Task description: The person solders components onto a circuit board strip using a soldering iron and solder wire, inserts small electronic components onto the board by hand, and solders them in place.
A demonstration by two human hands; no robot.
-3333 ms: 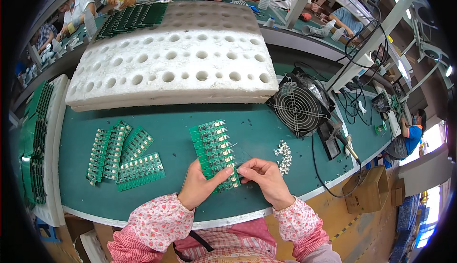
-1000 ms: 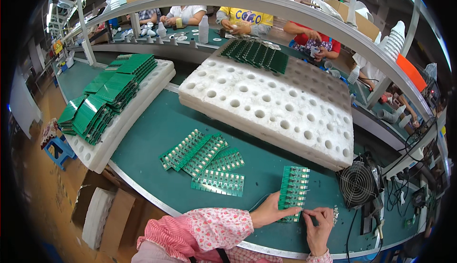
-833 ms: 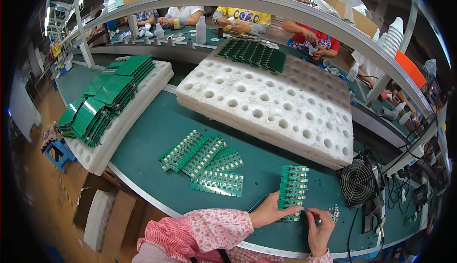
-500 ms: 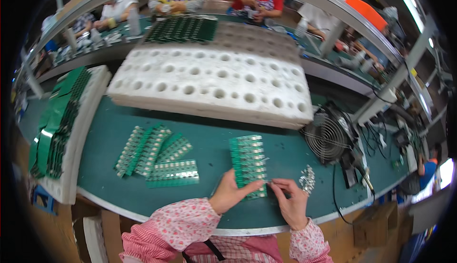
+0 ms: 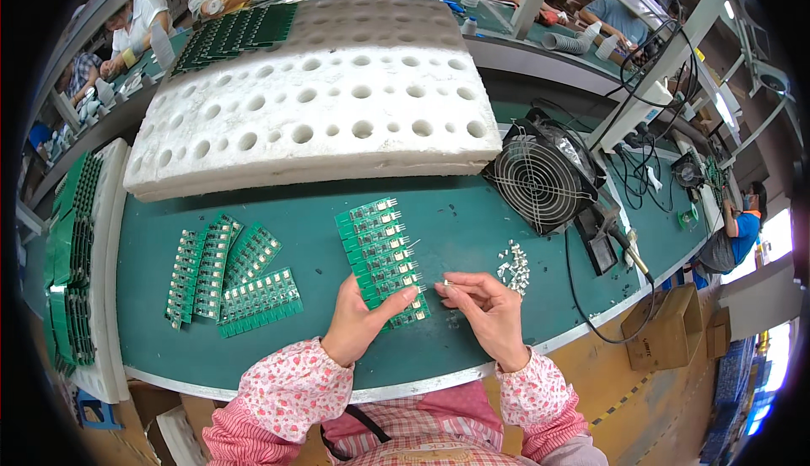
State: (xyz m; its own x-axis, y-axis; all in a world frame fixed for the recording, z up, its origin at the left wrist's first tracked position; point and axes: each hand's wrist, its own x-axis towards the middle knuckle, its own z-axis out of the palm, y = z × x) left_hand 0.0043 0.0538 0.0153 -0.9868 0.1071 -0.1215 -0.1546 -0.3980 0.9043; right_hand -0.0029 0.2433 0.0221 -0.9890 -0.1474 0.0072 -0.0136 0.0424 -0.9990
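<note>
My left hand (image 5: 359, 318) grips a green circuit board panel (image 5: 380, 255) by its lower left part, thumb across the front and fingers behind. The panel carries rows of small white and dark components, with thin wire leads sticking out along its right edge. Just right of that edge is my right hand (image 5: 489, 314), thumb and forefinger pinched on a small white part (image 5: 447, 283). A gap separates these fingertips from the panel. Beyond my right hand lies a loose pile of similar small white parts (image 5: 515, 268) on the green mat.
Several more circuit board panels (image 5: 211, 276) overlap at the left. A white foam block (image 5: 295, 120) with holes stands behind, bearing boards; another foam slab (image 5: 108, 272) with boards stands far left. At right are a fan (image 5: 540, 181) and a soldering iron (image 5: 634, 255). Co-workers sit opposite.
The head view has shifted, so the bench appears further left. My right hand has drawn away from the panel's right edge, where its fingertips were close against it; my left hand keeps its hold.
</note>
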